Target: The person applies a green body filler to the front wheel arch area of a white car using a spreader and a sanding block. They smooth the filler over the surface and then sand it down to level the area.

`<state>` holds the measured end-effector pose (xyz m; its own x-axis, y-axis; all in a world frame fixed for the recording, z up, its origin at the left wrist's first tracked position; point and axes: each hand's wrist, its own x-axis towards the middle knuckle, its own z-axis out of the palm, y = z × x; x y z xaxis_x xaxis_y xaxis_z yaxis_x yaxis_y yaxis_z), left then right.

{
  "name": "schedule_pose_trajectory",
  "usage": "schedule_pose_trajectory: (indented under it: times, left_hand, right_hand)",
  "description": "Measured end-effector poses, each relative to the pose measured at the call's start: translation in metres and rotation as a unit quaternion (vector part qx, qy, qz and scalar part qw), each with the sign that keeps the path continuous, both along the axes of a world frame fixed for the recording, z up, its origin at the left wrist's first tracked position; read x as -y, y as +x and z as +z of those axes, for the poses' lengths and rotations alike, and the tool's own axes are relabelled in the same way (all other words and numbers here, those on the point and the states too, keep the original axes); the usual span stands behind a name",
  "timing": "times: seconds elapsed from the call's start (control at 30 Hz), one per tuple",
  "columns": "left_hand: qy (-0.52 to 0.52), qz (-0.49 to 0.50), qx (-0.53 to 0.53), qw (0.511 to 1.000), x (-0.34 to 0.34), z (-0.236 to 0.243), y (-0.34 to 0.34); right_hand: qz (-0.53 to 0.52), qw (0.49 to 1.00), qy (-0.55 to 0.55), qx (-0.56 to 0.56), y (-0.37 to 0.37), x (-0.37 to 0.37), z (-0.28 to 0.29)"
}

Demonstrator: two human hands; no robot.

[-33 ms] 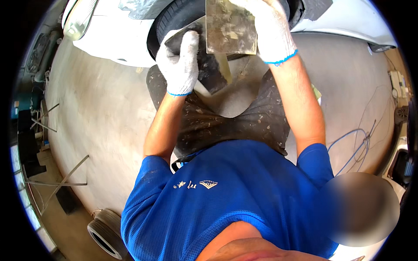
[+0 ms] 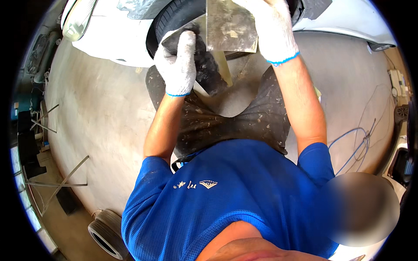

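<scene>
Left hand: blackened sheet is pinched, in front of tyre.
Right hand: smudged plate is gripped by its edge, in front of tyre.

Plate: thin, flat, straight-edged, smeared grey-brown; projects leftward from the right hand's grip. Sheet: blackened, material unclear; under the left hand's thumb, slanting down-right beyond the grip.
</scene>
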<state>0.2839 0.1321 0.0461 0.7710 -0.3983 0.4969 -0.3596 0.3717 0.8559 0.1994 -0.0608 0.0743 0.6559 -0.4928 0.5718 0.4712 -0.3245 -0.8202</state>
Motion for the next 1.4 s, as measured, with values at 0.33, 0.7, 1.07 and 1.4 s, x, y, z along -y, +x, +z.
schedule_pose_trajectory:
  times: [0.33,0.7,1.07,1.4]
  left_hand:
    - [0.075,-0.278,-0.076,0.955,-0.012,0.011,0.01]
    - [0.138,-0.36,-0.257,0.886,-0.031,0.014,0.008]
    - [0.164,-0.32,-0.141,0.922,-0.024,0.004,-0.008]
    - [0.203,-0.253,-0.163,0.932,-0.022,0.001,-0.013]
  right_hand:
    - [-0.128,0.985,-0.089,-0.068,-0.037,-0.044,-0.031]
    - [-0.136,0.983,-0.101,-0.07,-0.041,-0.053,-0.035]
    - [-0.108,0.986,-0.105,-0.064,-0.033,-0.059,-0.043]
    - [-0.053,0.984,-0.073,-0.154,-0.043,-0.062,-0.037]
